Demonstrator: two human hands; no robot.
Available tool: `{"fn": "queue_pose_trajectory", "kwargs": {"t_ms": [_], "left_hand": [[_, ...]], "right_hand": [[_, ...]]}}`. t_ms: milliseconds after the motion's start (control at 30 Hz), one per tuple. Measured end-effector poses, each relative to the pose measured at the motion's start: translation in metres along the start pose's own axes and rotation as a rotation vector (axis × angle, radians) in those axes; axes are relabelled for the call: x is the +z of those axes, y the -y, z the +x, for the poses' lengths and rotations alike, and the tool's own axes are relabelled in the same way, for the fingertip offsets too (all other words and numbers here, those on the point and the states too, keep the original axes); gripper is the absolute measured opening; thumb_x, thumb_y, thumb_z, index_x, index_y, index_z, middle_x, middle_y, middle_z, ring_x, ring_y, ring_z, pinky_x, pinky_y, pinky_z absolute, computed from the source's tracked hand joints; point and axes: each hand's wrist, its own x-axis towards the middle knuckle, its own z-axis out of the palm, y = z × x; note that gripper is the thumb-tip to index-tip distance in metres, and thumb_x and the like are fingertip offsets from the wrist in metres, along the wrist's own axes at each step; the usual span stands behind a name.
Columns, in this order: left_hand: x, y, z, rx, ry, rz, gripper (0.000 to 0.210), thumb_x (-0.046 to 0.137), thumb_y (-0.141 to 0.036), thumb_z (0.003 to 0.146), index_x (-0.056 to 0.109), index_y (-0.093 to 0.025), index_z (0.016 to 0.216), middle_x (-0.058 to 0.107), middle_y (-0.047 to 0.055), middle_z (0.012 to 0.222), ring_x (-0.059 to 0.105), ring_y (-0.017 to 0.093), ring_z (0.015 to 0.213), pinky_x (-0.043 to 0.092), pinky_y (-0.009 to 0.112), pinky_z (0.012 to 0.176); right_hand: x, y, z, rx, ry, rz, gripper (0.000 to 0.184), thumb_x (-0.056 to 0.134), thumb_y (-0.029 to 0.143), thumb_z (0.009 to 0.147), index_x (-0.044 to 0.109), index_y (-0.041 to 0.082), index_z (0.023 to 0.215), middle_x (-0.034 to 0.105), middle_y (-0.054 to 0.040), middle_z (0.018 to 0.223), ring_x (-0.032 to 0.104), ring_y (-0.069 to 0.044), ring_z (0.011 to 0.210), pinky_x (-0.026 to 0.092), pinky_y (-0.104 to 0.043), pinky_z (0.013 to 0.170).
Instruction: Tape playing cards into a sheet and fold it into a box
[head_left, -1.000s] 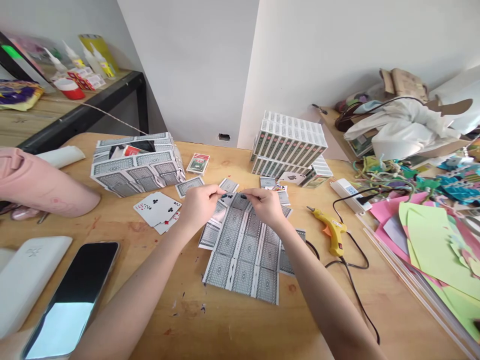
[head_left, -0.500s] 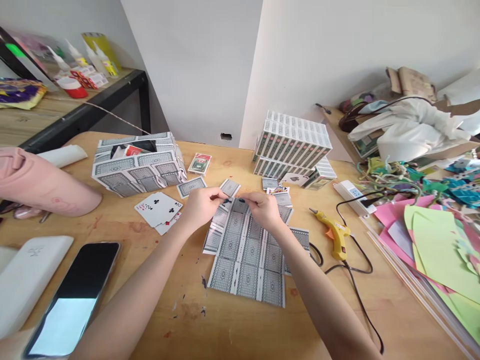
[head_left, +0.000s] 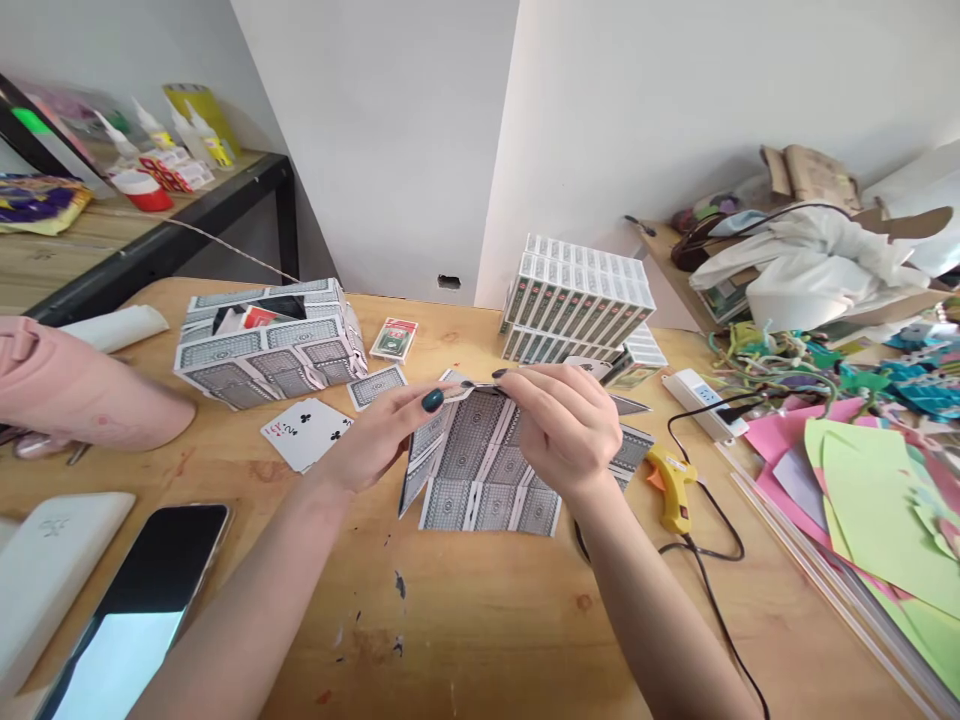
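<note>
A panel of joined playing cards (head_left: 491, 465), patterned backs showing, is tilted up from the table with side flaps angled outward. My left hand (head_left: 386, 425) pinches its top edge near the left corner, thumb and fingers closed. Beside it, my right hand (head_left: 566, 425) also grips the top edge, fingers curled over it and covering part of the right side. Loose playing cards (head_left: 300, 433) lie face up left of my left hand, and a face-down card (head_left: 377, 386) lies behind them. To the right of the panel rests a yellow glue gun (head_left: 675, 485).
A box made of cards (head_left: 262, 345) and a red-green card pack (head_left: 394, 339) stand at the back left. Stacked card packs (head_left: 581, 290) rise behind. A phone (head_left: 142, 600) and pink roll (head_left: 90, 385) lie left; a power strip (head_left: 703, 400) and coloured paper (head_left: 877, 500) lie right.
The card panel has been lifted from lying nearly flat to a tilted stance, its lower edge rising off its earlier spot. Both hands keep hold of its top edge; the view has shifted slightly.
</note>
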Motion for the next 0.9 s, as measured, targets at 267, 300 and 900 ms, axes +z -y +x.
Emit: {"fn": "queue_pose_trajectory", "kwargs": {"t_ms": [267, 300, 900], "left_hand": [[-0.001, -0.021, -0.025, 0.386, -0.11, 0.292, 0.042, 0.072, -0.04, 0.065, 0.067, -0.028, 0.105, 0.069, 0.005, 0.105, 0.064, 0.023, 0.096, 0.053, 0.034, 0.083], [-0.002, -0.021, -0.028, 0.402, -0.106, 0.33, 0.042, 0.073, -0.038, 0.065, 0.066, -0.028, 0.106, 0.069, 0.004, 0.105, 0.064, 0.023, 0.095, 0.053, 0.035, 0.084], [0.017, -0.025, -0.038, 0.344, 0.05, 0.494, 0.048, 0.075, -0.031, 0.065, 0.063, -0.027, 0.111, 0.064, 0.006, 0.117, 0.059, 0.023, 0.109, 0.048, 0.036, 0.095]], "right_hand": [[-0.02, 0.022, 0.01, 0.154, 0.183, 0.072, 0.022, 0.048, 0.021, 0.086, 0.066, 0.033, 0.088, 0.073, 0.0008, 0.088, 0.068, -0.018, 0.087, 0.056, -0.033, 0.069], [-0.023, 0.026, 0.008, 0.21, 0.221, 0.117, 0.021, 0.049, 0.022, 0.086, 0.066, 0.033, 0.088, 0.072, 0.0008, 0.09, 0.068, -0.019, 0.088, 0.056, -0.036, 0.072], [-0.059, -0.012, 0.027, 0.564, 1.0, 0.717, 0.054, 0.075, 0.038, 0.063, 0.06, 0.024, 0.113, 0.067, -0.0017, 0.109, 0.062, -0.019, 0.098, 0.051, -0.032, 0.085]]}}
